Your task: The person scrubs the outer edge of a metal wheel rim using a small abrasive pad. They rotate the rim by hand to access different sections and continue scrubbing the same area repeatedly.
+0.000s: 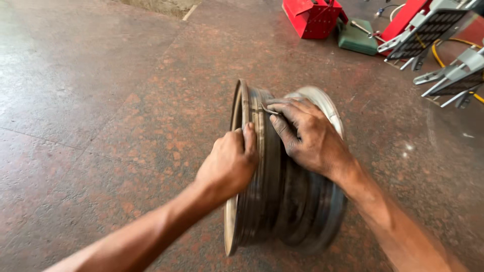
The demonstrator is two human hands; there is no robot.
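Wheel rim upright on floor, lower edge blurred | left hand grips near flange | right hand curled over barrel, perhaps pinching a small clip.

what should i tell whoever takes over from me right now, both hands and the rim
Left hand: grip closed on the near edge of the rim, thumb over the lip, steadying it.
Right hand: laid on the top of the barrel, fingers pressing a small thin metal piece against it; what the piece is cannot be told.
Rim: bare steel, no tyre, standing upright on its edge on the floor.
Nearby: red toolbox and green case at the far side.
Done: rim stood up and held. Left: whatever is being done with the piece on top is not finished.
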